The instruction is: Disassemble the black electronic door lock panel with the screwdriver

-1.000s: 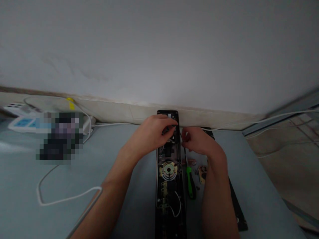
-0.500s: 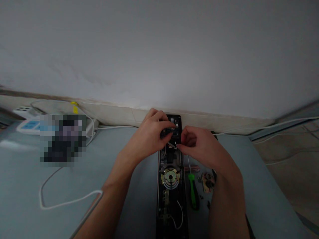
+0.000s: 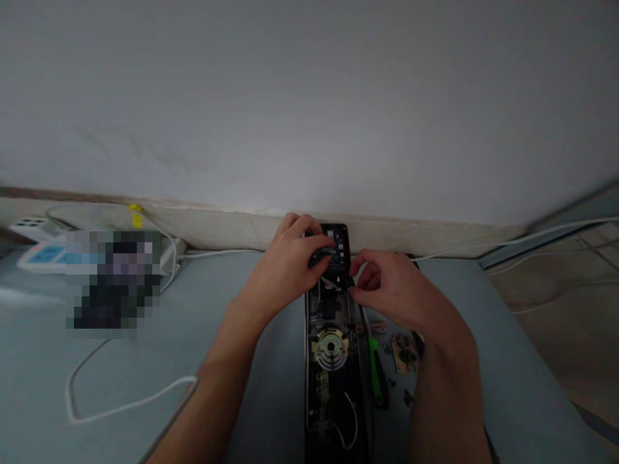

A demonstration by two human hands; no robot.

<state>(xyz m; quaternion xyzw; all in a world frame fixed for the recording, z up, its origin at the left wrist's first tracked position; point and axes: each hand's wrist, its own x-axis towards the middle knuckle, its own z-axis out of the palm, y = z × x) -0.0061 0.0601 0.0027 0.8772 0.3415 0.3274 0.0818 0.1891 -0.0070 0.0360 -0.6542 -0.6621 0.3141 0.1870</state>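
A long black speaker-like housing (image 3: 339, 386) lies opened, with a round metal speaker back (image 3: 331, 348) and thin white wires inside. Over its far end my left hand (image 3: 300, 254) is closed, thumb and index finger together at a dark circuit board (image 3: 341, 255) with small white connectors. What exactly they pinch is too dark to make out. My right hand (image 3: 380, 277) is curled at the housing's right edge, its thumb and index fingertips close together; any small thing between them cannot be made out. A green-and-black screwdriver (image 3: 378, 374) lies beside the housing.
Right of the screwdriver lie a small board with round parts (image 3: 405, 353) and several dark screws (image 3: 407, 397). A white power strip (image 3: 41, 254), a blurred-out object (image 3: 113, 283) and a looping white cable (image 3: 130, 396) occupy the left. The wall (image 3: 309, 116) stands close behind the housing.
My right fingertips have drawn slightly away from the inside of the housing to its right edge. The left hand keeps its grip at the far end. The camera view has shifted a little.
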